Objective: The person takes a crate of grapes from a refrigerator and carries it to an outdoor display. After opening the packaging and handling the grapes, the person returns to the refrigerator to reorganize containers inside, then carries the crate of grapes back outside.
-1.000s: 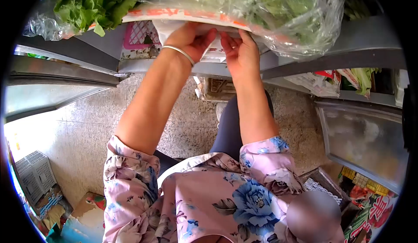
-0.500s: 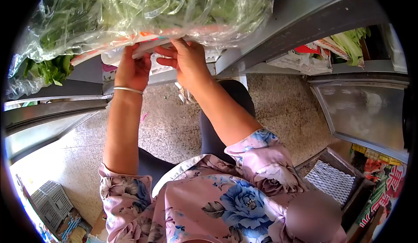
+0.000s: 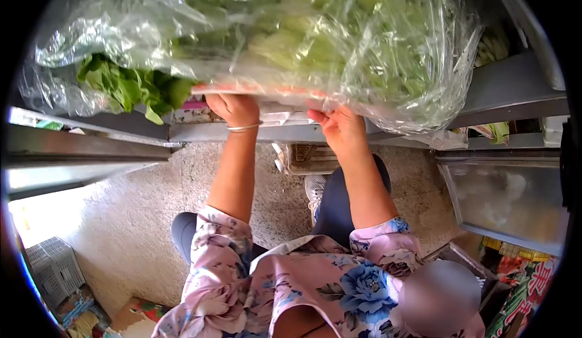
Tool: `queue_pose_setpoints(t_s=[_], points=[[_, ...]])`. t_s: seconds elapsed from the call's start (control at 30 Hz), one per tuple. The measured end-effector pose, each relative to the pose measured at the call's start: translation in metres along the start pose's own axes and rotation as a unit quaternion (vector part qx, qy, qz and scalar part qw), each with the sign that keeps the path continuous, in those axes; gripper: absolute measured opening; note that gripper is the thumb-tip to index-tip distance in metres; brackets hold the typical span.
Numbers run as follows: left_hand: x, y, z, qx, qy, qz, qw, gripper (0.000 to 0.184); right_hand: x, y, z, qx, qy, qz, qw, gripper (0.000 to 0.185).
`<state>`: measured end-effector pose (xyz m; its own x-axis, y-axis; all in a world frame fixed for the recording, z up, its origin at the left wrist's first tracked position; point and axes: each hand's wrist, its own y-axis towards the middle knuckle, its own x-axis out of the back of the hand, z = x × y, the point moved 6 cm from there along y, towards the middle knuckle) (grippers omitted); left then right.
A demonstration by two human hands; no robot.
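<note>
Clear plastic bags of leafy greens (image 3: 388, 47) fill the top of the view, resting on a white sheet or box edge with red print (image 3: 260, 88). My left hand (image 3: 234, 109), with a bangle at the wrist, reaches under that edge with its fingers curled; what it grips there is hidden. Beside it on the right, my right hand (image 3: 342, 129) is at the same edge, fingers apart and partly bent, with nothing visible in it. Uncovered green leaves (image 3: 130, 89) stick out of the bag at the left.
A grey shelf edge (image 3: 212, 133) runs below the bags. Cabinet doors stand open at the left (image 3: 66, 174) and right (image 3: 503, 192). On the floor are a shallow tray (image 3: 309, 159), a grey basket (image 3: 54, 268) at lower left and a printed carton (image 3: 524, 295) at lower right.
The view has swung back and the bags sit lower in it. My hands have moved farther apart, and my left hand's fingers have gone under the printed edge.
</note>
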<state>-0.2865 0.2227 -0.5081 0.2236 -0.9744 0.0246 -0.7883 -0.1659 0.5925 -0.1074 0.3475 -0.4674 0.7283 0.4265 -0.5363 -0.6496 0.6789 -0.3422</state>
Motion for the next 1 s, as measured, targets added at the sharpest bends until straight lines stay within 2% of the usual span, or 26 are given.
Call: queue_pose_setpoints(t_s=[0.03,0.07,0.13,0.17,0.23,0.27,0.33,0.37,0.4,0.43,0.53,0.6,0.63,0.77,0.83,0.87,0.9,0.97,1.0], points=[[-0.007,-0.001,0.002,0.018,-0.033,-0.015,0.999,0.041,0.01,0.011,-0.003,0.008,0.005,-0.001,1.0,0.026],[-0.024,-0.003,-0.001,0.047,-0.075,0.086,0.992,0.041,0.033,0.026,-0.008,0.03,0.05,-0.012,0.998,0.028],[-0.039,-0.015,-0.002,0.085,-0.117,0.184,0.972,0.042,0.05,0.031,0.005,0.05,0.085,-0.027,0.995,0.03],[-0.037,-0.012,-0.001,0.04,-0.055,0.171,0.983,0.041,0.043,0.029,0.014,0.062,0.146,0.011,0.987,0.031],[-0.036,0.001,0.001,-0.056,0.069,0.145,0.985,0.04,0.019,0.013,0.028,0.115,0.136,0.002,0.984,0.025],[-0.035,0.005,0.003,-0.103,0.134,0.13,0.977,0.039,0.01,0.01,0.024,0.109,0.137,0.003,0.985,0.025],[-0.035,0.006,0.003,-0.197,0.25,0.101,0.943,0.038,0.001,0.009,0.013,0.052,0.004,-0.012,0.999,0.022],[-0.029,0.014,0.004,-0.056,0.045,0.175,0.982,0.034,-0.012,0.004,0.008,0.038,0.036,0.044,0.998,0.019],[-0.023,0.019,0.006,0.14,-0.331,0.161,0.919,0.031,-0.016,0.001,0.007,0.037,0.036,0.04,0.998,0.019],[-0.015,0.021,0.006,0.278,-0.514,0.075,0.808,0.028,-0.02,0.002,0.005,0.039,0.02,0.034,0.998,0.022],[-0.027,0.027,0.047,0.21,-0.388,0.022,0.897,0.035,-0.025,0.002,0.007,0.065,0.012,0.028,0.997,0.021],[-0.029,0.025,0.071,0.19,-0.346,0.012,0.919,0.038,-0.019,0.004,0.01,0.074,0.004,0.019,0.997,0.022],[-0.026,0.032,0.063,0.083,-0.189,0.063,0.977,0.041,-0.016,0.005,0.012,0.077,0.005,0.014,0.997,0.022],[-0.032,0.04,0.042,-0.03,-0.035,0.072,0.996,0.039,-0.01,0.015,0.009,0.075,-0.006,0.029,0.997,0.019],[-0.032,0.044,0.025,-0.085,0.121,0.096,0.984,0.039,-0.007,0.025,0.002,0.068,0.021,0.062,0.996,0.017],[-0.032,0.043,0.017,-0.119,0.261,0.124,0.95,0.039,-0.008,0.023,0.003,0.075,0.022,0.054,0.995,0.017],[-0.032,0.04,0.012,-0.154,0.407,0.163,0.886,0.039,-0.011,0.021,0.003,0.066,0.015,0.053,0.996,0.017],[-0.023,0.038,0.004,-0.178,0.512,0.213,0.813,0.039,-0.018,0.015,0.0,0.061,0.015,0.047,0.997,0.017],[-0.017,0.038,0.0,-0.167,0.502,0.226,0.818,0.04,-0.017,0.011,-0.005,0.037,0.01,0.019,0.999,0.016]])
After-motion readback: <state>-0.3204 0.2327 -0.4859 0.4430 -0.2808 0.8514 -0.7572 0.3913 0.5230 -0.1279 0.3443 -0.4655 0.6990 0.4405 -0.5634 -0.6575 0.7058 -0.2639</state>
